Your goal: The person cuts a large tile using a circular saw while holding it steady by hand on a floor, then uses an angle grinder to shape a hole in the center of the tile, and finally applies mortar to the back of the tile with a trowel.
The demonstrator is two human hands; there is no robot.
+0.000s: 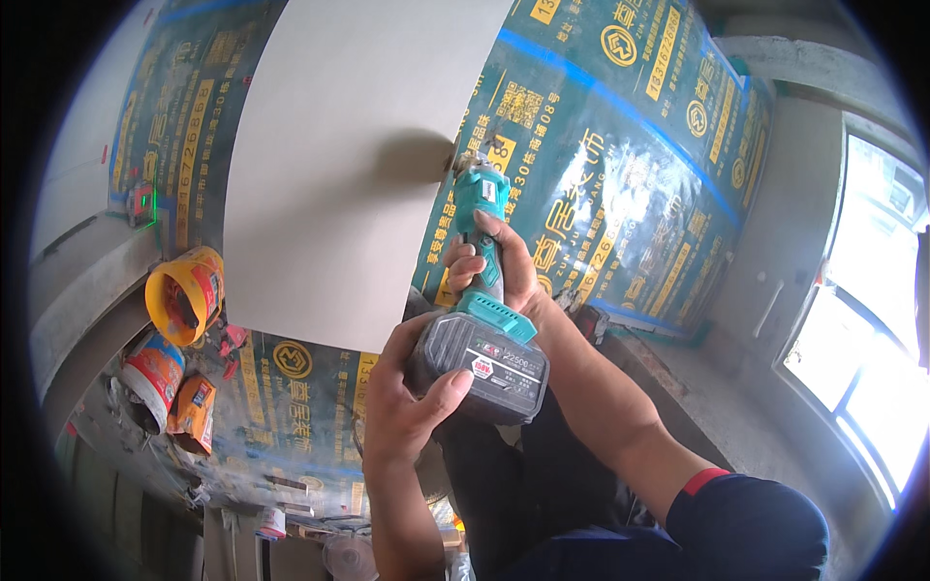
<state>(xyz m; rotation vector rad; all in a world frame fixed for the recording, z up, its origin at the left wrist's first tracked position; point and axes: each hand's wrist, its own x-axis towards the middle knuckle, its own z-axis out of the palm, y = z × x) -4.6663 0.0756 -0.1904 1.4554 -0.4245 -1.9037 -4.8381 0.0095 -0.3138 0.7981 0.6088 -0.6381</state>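
In both hands I hold a teal and black cordless angle grinder, its head pointing away from me. My right hand wraps round the slim body behind the head. The left hand grips the large dark battery at the near end, thumb on top. The grinder's head is at the right edge of a large, pale, flat panel. Its disc is hard to make out, and a dark shadow falls on the panel beside it. Whether the disc touches the panel, I cannot tell.
Green printed protective sheeting with blue tape lies under and around the panel. At the left stand a yellow bucket, a white-and-red bucket and an orange package. A small device with a green light stands farther left. A bright window is at the right.
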